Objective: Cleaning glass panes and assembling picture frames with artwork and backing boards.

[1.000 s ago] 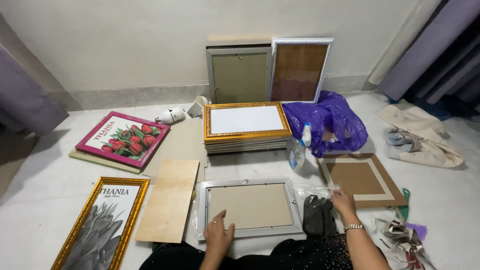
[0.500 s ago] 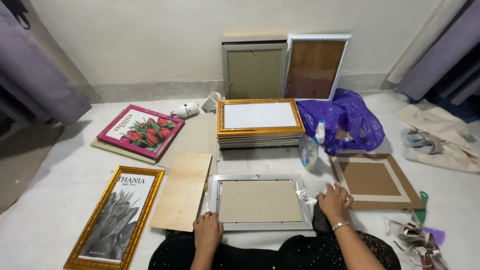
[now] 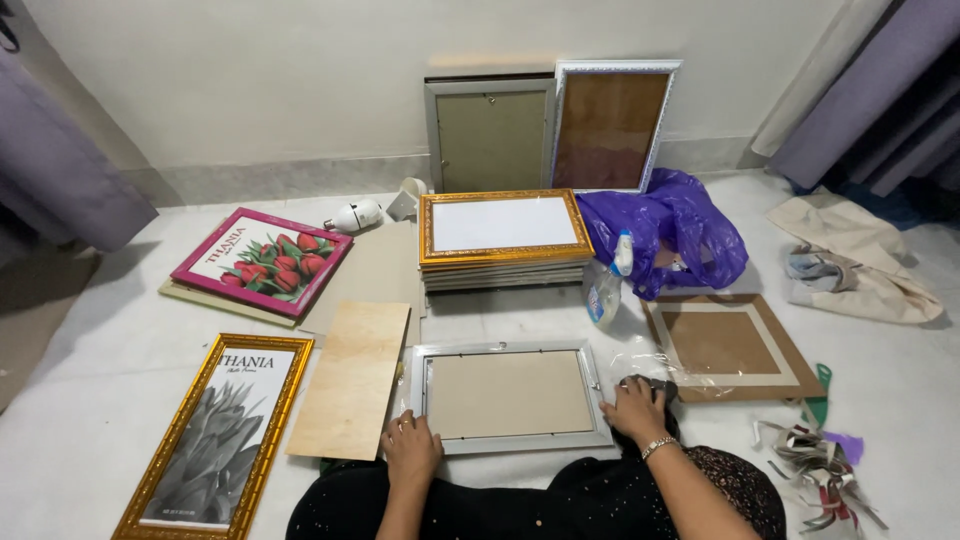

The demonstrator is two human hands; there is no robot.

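You sit on the floor [image 3: 120, 400] with a silver frame [image 3: 508, 397] face down before you. Your left hand [image 3: 410, 447] lies flat and empty on its near corner; your right hand [image 3: 634, 405] presses its right edge — possibly touching a dark cloth. Next, steady the frame.

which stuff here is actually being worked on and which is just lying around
In use:
silver frame, lying face down
left hand on its lower left corner
right hand at its right edge, on a dark cloth

Lying about:
stack of gold frames
spray bottle
purple bag
plywood board
tulip picture
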